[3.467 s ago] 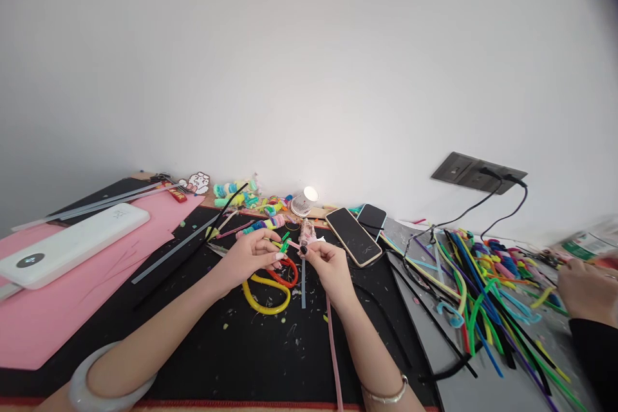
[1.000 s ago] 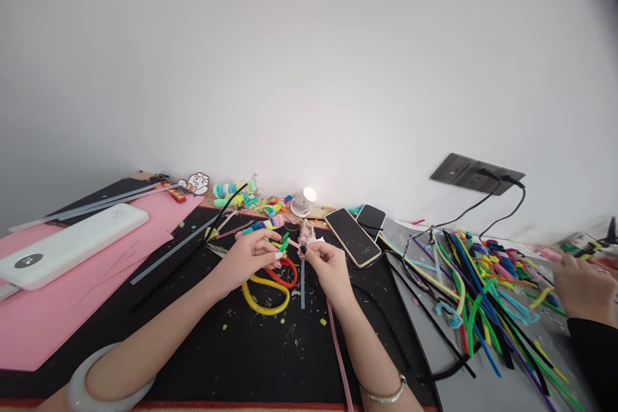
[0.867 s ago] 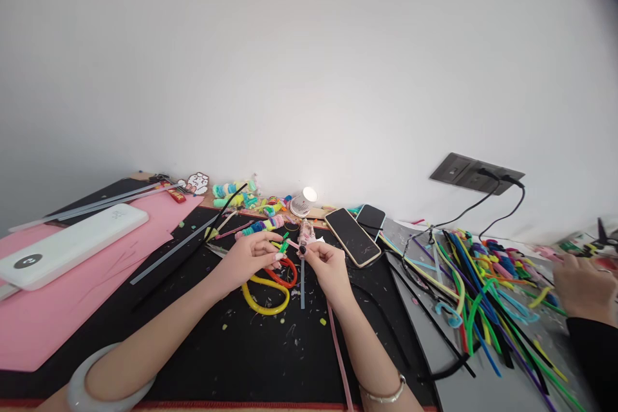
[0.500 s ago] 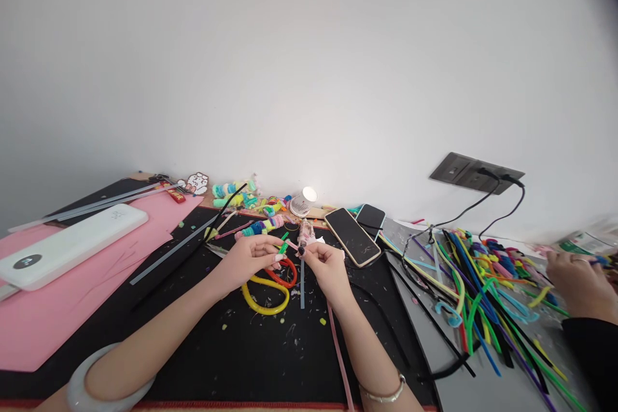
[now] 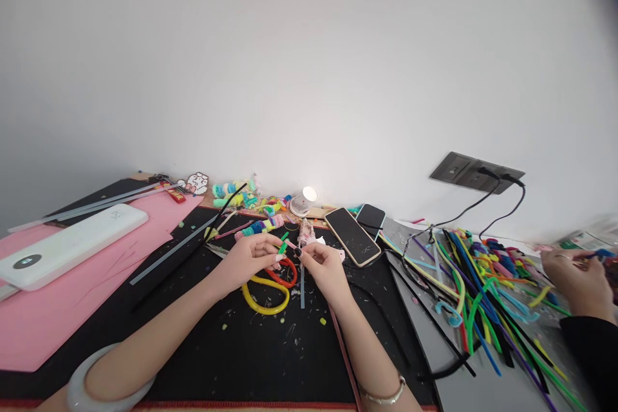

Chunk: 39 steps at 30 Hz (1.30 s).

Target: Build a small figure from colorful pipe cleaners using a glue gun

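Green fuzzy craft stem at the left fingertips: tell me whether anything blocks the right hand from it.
Nothing visible blocks the right hand from the green fuzzy stem; a thin pink strand seems to bridge the gap. The metal scissors with red and yellow handles lie below.

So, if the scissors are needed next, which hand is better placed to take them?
Probably the left hand: it overlaps the scissors in this view; the right hand is off to their side. Left fingers must first free the green piece, though.
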Each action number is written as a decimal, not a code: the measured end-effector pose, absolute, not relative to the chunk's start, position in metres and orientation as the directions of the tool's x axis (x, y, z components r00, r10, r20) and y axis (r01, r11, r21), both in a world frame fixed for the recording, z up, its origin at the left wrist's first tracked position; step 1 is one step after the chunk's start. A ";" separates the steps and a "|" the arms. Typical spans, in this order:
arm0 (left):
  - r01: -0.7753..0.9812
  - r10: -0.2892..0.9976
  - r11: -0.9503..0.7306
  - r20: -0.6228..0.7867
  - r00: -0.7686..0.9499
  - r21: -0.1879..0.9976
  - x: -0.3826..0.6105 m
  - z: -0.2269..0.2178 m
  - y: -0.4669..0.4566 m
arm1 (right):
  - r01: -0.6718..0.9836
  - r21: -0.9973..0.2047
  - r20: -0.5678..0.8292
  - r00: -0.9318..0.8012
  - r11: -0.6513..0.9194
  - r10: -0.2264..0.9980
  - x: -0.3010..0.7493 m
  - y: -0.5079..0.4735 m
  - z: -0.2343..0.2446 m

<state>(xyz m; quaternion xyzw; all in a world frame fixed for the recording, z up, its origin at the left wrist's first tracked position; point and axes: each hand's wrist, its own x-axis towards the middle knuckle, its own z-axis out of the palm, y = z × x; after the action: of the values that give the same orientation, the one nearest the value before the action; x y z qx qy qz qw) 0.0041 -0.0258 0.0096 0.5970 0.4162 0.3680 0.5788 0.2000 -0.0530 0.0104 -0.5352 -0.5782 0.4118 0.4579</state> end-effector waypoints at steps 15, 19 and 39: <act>0.079 0.877 0.028 -0.063 0.477 0.996 0.004 0.004 -0.025 | 0.252 -0.959 0.124 -0.030 0.127 0.992 0.201 -0.052 0.010; 0.069 0.878 0.044 -0.071 0.474 0.997 0.005 0.007 -0.027 | 0.263 -0.955 0.137 -0.028 0.140 0.990 0.200 -0.053 0.011; 0.061 0.857 0.061 -0.084 0.508 0.996 0.004 0.006 -0.028 | 0.278 -0.952 0.116 -0.054 0.126 0.992 0.200 -0.054 0.013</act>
<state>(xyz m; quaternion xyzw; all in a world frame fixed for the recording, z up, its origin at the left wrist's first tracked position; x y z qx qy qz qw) 0.0037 -0.0281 0.0056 0.6058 0.3792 0.3199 0.6220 0.2002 -0.0539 0.0130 -0.5249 -0.6049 0.4016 0.4442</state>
